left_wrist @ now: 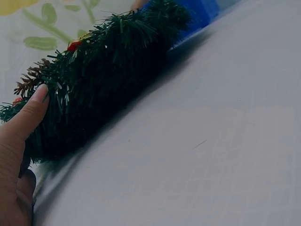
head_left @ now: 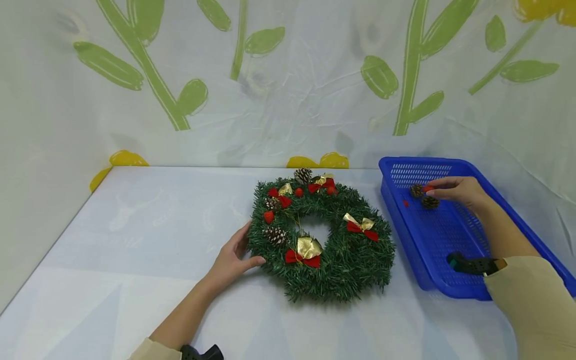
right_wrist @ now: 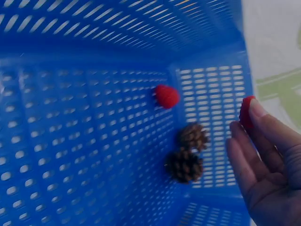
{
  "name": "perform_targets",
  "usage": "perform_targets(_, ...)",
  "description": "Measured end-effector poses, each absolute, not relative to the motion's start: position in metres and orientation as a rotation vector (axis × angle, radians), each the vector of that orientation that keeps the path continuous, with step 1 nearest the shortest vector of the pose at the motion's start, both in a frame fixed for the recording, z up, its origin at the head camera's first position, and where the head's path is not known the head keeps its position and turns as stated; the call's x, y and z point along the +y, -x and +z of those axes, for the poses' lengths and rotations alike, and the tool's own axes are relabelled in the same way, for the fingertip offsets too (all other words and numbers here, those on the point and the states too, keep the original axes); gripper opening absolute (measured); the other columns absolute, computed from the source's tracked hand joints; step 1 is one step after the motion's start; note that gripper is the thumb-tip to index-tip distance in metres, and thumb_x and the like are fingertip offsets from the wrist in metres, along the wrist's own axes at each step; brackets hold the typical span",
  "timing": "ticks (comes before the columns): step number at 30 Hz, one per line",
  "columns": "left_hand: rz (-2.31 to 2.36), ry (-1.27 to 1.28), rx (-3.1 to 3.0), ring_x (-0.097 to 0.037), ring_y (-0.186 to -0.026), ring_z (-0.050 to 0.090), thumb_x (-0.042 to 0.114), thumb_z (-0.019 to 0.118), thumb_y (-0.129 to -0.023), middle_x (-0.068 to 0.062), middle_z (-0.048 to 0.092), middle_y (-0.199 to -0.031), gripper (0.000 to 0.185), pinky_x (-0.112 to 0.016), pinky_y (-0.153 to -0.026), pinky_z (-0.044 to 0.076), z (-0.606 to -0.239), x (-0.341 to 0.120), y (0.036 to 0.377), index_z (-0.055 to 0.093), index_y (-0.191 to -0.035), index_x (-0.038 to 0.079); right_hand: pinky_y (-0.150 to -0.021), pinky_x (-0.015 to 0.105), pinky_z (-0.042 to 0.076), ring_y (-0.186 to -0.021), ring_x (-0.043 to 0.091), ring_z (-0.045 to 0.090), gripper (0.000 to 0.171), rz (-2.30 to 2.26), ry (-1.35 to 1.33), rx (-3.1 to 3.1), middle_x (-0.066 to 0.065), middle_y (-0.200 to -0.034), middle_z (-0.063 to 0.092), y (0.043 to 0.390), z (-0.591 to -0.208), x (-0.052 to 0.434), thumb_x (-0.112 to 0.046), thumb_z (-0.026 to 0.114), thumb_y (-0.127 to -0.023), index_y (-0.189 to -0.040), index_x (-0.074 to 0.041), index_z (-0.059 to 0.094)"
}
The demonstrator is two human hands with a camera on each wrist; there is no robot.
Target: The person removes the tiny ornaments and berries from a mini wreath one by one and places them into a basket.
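A green artificial wreath (head_left: 360, 265) lies on the white tabletop (head_left: 148, 240), right of its middle and near its far edge, bearing red-and-gold bows (head_left: 362, 232), frosted pine cones (head_left: 275, 235) and red berries (head_left: 268, 217). The left hand (head_left: 229, 260) holds the wreath's left side, thumb and fingers spread wide. At the tabletop's right edge stands a blue perforated basket (head_left: 411, 250); above its far end, the right hand (head_left: 465, 194) narrowly pinches a red raspberry-like ornament (right_wrist: 245, 114) between thumb and fingertips. Two brown pine cones (right_wrist: 186, 165) and another red ornament (right_wrist: 167, 96) lie below, toward the basket's far end.

No legible text, labels, brands or numbers
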State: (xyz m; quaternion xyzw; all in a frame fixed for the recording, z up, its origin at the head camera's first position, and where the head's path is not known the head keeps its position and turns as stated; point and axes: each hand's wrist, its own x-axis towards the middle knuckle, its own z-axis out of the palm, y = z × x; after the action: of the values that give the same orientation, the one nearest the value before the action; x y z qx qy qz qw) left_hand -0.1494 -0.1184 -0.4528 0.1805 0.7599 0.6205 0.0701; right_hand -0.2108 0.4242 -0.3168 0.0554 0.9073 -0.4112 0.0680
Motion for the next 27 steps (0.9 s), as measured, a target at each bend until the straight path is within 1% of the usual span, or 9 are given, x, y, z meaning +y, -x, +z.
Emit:
perform_targets(2, 1.871, -0.542, 2.279, -0.031, -0.142, 0.021, 0.018, 0.077, -0.080, -0.010, 0.020, -0.156, 0.092, -0.040, -0.115, 0.023, -0.453, -0.118, 0.149, 0.021, -0.152, 0.019, -0.098, 0.049, 0.045, -0.086, -0.008, 0.050, 0.034, -1.170, -0.173, 2.723, -0.029, -0.087, 0.059, 0.211, -0.322, 0.425, -0.036, 0.074, -0.082, -0.111, -0.020, 0.071)
perform_targets(4, 1.869, -0.547, 2.275, -0.031, -0.142, 0.021, 0.018, 0.077, -0.080, -0.011, 0.020, -0.156, 0.092, -0.040, -0.115, 0.023, -0.453, -0.117, 0.149, 0.021, -0.152, 0.018, -0.101, 0.062, 0.036, -0.087, -0.009, 0.048, 0.045, -1.149, -0.146, 2.696, -0.028, -0.088, 0.060, 0.210, -0.328, 0.427, -0.035, 0.074, -0.082, -0.118, -0.008, 0.067)
perform_targets(7, 1.869, -0.555, 2.273, -0.030, -0.142, 0.021, 0.019, 0.077, -0.080, -0.011, 0.021, -0.156, 0.092, -0.039, -0.115, 0.023, -0.453, -0.116, 0.149, 0.021, -0.152, 0.018, -0.099, 0.049, 0.046, -0.086, -0.010, 0.053, 0.051, -1.143, -0.105, 2.675, -0.023, -0.091, 0.064, 0.211, -0.335, 0.428, -0.029, 0.075, -0.082, -0.120, 0.002, 0.063)
perform_targets(11, 1.868, -0.551, 2.276, -0.030, -0.142, 0.021, 0.019, 0.077, -0.080, -0.011, 0.021, -0.156, 0.091, -0.039, -0.115, 0.023, -0.453, -0.116, 0.149, 0.021, -0.152, 0.018, -0.079, 0.023, 0.055, -0.085, -0.006, 0.058, 0.044, -1.171, -0.100, 2.618, -0.019, -0.092, 0.064, 0.214, -0.344, 0.427, -0.024, 0.076, -0.081, -0.116, 0.000, 0.066)
perform_targets(14, 1.866, -0.551, 2.280, -0.030, -0.142, 0.022, 0.019, 0.077, -0.080, -0.011, 0.021, -0.156, 0.091, -0.038, -0.115, 0.024, -0.454, -0.117, 0.149, 0.021, -0.152, 0.018, -0.078, 0.023, 0.055, -0.084, -0.003, 0.058, 0.039, -1.208, -0.122, 2.560, -0.017, -0.093, 0.062, 0.218, -0.350, 0.424, -0.022, 0.077, -0.080, -0.113, -0.003, 0.069)
perform_targets(19, 1.859, -0.560, 2.283, -0.031, -0.142, 0.023, 0.019, 0.077, -0.080, -0.011, 0.021, -0.156, 0.092, -0.037, -0.114, 0.024, -0.455, -0.119, 0.149, 0.020, -0.152, 0.016, -0.078, 0.025, 0.054, -0.089, 0.006, 0.059, 0.044, -1.082, -0.084, 2.561, -0.001, -0.103, 0.066, 0.221, -0.358, 0.424, -0.020, 0.076, -0.081, -0.115, 0.004, 0.066)
perform_targets(23, 1.858, -0.555, 2.284, -0.031, -0.142, 0.022, 0.020, 0.076, -0.080, -0.011, 0.021, -0.156, 0.092, -0.037, -0.114, 0.024, -0.454, -0.120, 0.150, 0.020, -0.152, 0.016, -0.087, 0.038, 0.052, -0.105, 0.026, 0.056, 0.046, -0.900, -0.008, 2.605, 0.018, -0.116, 0.062, 0.222, -0.363, 0.425, -0.023, 0.076, -0.082, -0.115, 0.007, 0.064)
perform_targets(25, 1.858, -0.555, 2.282, -0.031, -0.142, 0.022, 0.020, 0.076, -0.080, -0.011, 0.021, -0.156, 0.092, -0.037, -0.114, 0.024, -0.454, -0.120, 0.150, 0.020, -0.152, 0.016, -0.090, 0.045, 0.050, -0.111, 0.035, 0.052, 0.046, -0.861, 0.009, 2.607, 0.022, -0.119, 0.060, 0.222, -0.364, 0.425, -0.023, 0.076, -0.081, -0.113, 0.007, 0.065)
perform_targets(27, 1.858, -0.554, 2.283, -0.031, -0.142, 0.022, 0.020, 0.077, -0.080, -0.011, 0.020, -0.156, 0.092, -0.036, -0.114, 0.024, -0.453, -0.120, 0.150, 0.020, -0.152, 0.016, -0.090, 0.046, 0.049, -0.111, 0.036, 0.051, 0.045, -0.861, 0.014, 2.598, 0.023, -0.118, 0.060, 0.223, -0.365, 0.426, -0.021, 0.076, -0.081, -0.113, 0.008, 0.064)
